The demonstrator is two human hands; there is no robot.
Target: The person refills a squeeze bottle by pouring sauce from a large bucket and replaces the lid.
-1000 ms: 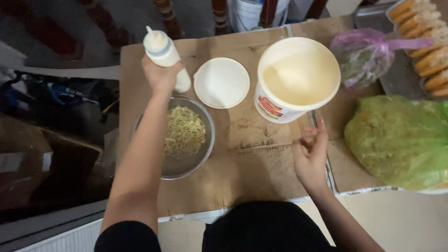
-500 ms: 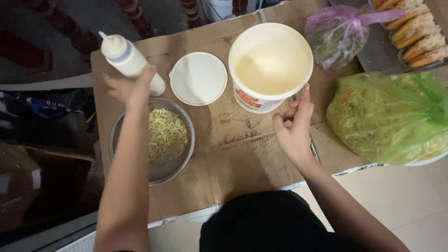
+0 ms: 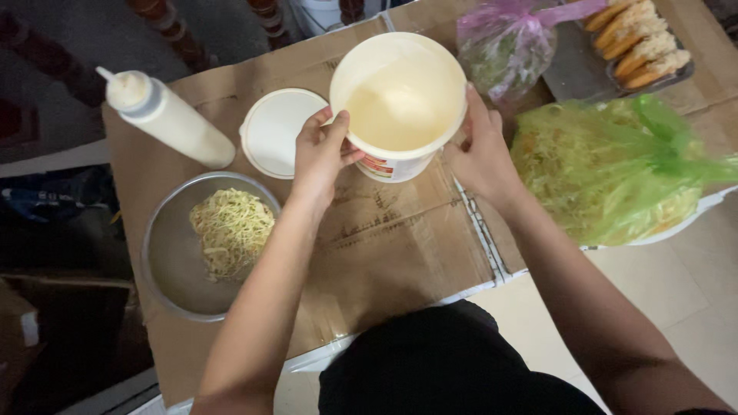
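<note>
A white tub (image 3: 400, 96) of pale creamy sauce stands open on the cardboard-covered table (image 3: 400, 246). My left hand (image 3: 321, 152) grips its left rim and wall. My right hand (image 3: 478, 150) is pressed against its right side. The tub's round white lid (image 3: 275, 131) lies flat just left of it. Further left stands a white squeeze bottle (image 3: 169, 119), with no hand on it. A metal bowl (image 3: 173, 261) holding shredded yellow-green food (image 3: 232, 230) sits in front of the bottle.
A green plastic bag of shredded food (image 3: 607, 173) rests on a white plate at the right. Behind it are a pink bag of greens (image 3: 511, 46) and a tray of fried rolls (image 3: 638, 38). The table's left edge drops to dark floor clutter.
My left hand let go of the squeeze bottle, which now stands alone, and moved right to the tub. My right hand rose from the table to the tub's right side.
</note>
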